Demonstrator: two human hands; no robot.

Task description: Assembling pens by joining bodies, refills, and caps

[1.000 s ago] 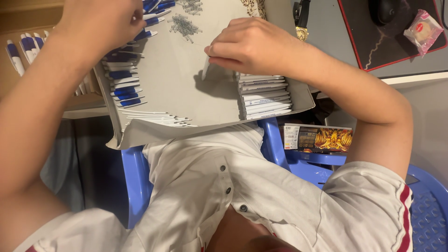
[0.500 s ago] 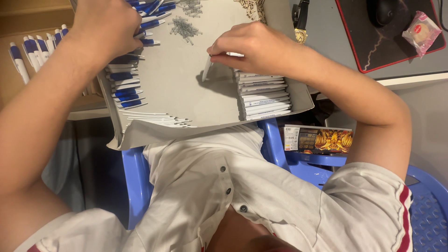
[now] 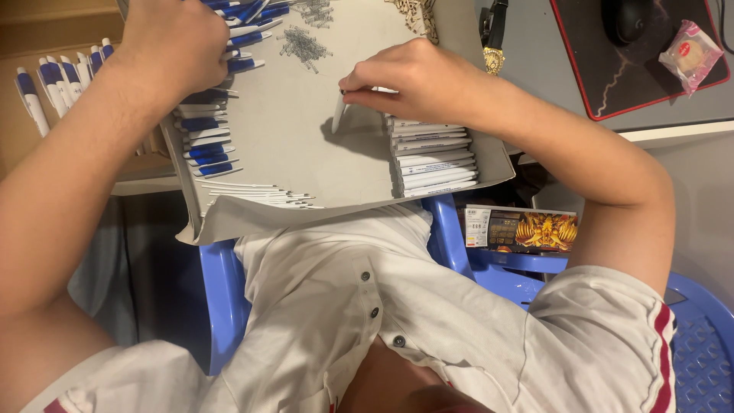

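Note:
A grey cardboard tray rests on my lap. My right hand pinches a white pen barrel that hangs tip-down over the tray, just left of a stack of white pen barrels. My left hand is closed over the blue and white pen parts lined along the tray's left side; what it grips is hidden. Small metal springs lie at the tray's far end. Thin white refills lie near its front edge.
Finished blue and white pens lie in a brown cardboard box at the left. A wristwatch, a black mouse pad with a mouse and a wrapped snack sit on the desk. Blue plastic chairs and a printed box stand below.
My right hand has lifted the white barrel slightly and moved left off the stack. My left hand has shifted a little to the right over the blue pen parts.

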